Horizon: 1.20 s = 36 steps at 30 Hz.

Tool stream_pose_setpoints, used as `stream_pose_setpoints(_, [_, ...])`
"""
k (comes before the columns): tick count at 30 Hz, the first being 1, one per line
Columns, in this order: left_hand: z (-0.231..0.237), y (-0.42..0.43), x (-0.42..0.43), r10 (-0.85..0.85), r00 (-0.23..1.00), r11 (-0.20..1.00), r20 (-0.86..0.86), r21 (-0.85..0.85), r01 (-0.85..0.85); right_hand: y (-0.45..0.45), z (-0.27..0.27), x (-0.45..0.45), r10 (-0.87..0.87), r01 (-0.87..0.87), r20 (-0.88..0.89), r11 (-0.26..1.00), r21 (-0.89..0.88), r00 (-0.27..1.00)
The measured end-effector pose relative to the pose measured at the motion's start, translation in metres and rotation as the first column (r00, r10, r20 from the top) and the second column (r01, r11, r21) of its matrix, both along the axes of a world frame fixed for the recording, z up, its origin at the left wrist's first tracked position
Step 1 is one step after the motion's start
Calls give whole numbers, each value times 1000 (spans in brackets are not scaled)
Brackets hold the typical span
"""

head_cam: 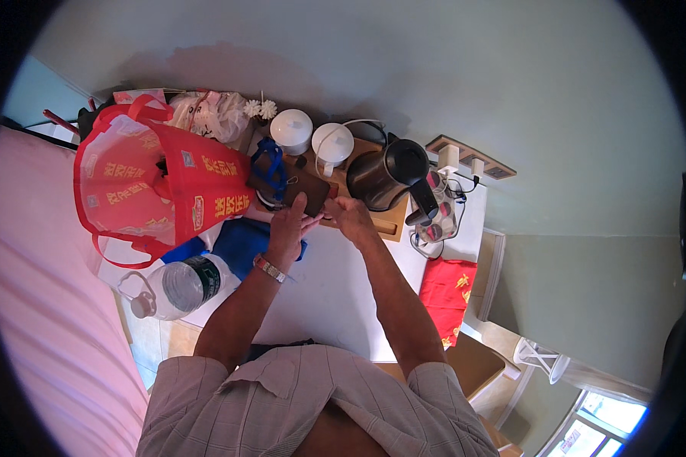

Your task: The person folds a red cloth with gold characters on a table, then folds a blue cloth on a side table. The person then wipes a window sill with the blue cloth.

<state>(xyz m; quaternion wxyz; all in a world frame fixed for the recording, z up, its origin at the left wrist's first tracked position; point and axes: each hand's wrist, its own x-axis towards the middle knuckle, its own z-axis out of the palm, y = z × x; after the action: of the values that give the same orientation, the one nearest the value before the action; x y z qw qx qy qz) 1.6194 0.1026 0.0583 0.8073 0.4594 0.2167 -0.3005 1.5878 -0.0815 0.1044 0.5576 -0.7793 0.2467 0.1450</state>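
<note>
My left hand (287, 229), with a metal-band watch (270, 268) on the wrist, holds a dark brown flat case (307, 188), thumb on top and fingers beneath. A bunched blue lanyard (270, 165) and a small metal clip (292, 180) lie at the case's far left part. At its near right corner, the bent fingers of my right hand (349, 217) pinch the edge; what lies between these fingertips is hidden. Left of the case stands a large red bag (220, 177) with yellow lettering, its mouth wide. Blue cloth (243, 243) lies by my left wrist.
A dark electric kettle (386, 174) and two white lidded cups (332, 143) stand on a wooden tray (397, 217). Beyond are wall sockets (471, 157) with chargers. A large plastic water bottle (174, 285) lies left, a red cloth (447, 294) right, on the white table (331, 291).
</note>
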Motion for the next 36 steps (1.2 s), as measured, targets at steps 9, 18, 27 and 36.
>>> stream_pose_setpoints(9, [5,3,2,-26,1000,998,7,53,26,-4,-27,0,76,-78,56,996,35,996])
stream_pose_setpoints(18, [-1,-1,1,-24,1000,999,-4,47,24,4,-10,-37,-103,180,327,960,-215,939])
stream_pose_setpoints(27, [3,15,-31,-161,985,983,68,99,154,-3,-29,-132,-262,322,277,925,-202,925])
stream_pose_setpoints(36, [-11,43,-77,-350,917,914,193,283,290,-104,-24,-149,-587,649,349,756,-84,730])
